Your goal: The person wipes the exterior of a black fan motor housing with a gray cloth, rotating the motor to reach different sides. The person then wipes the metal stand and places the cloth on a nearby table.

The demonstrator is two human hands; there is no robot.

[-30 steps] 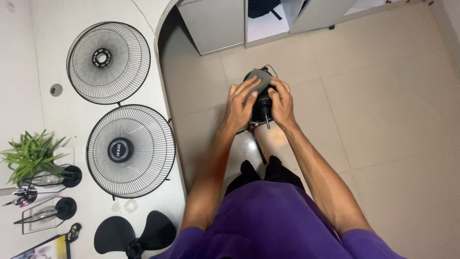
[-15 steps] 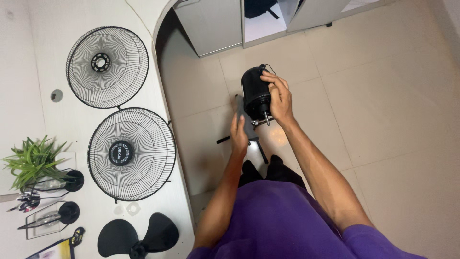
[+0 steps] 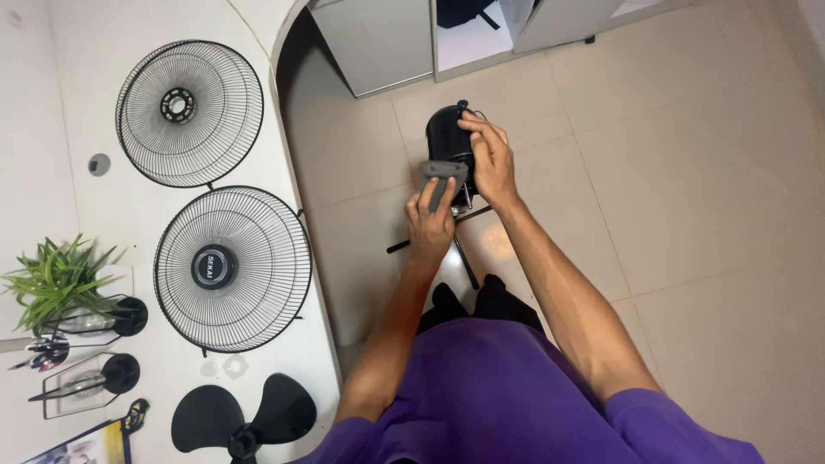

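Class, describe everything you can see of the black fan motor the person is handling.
The fan motor is a glossy black, rounded housing, probably plastic, with no guards or blade fitted. It sits on a thin dark stand over the tiled floor. The right hand grips its side; the left hand holds a grey cloth against its near side.

Even, soft indoor light fills a sharp picture. A bright glare patch sits on the floor tile just below the right hand. Straight lines bow slightly toward the edges.
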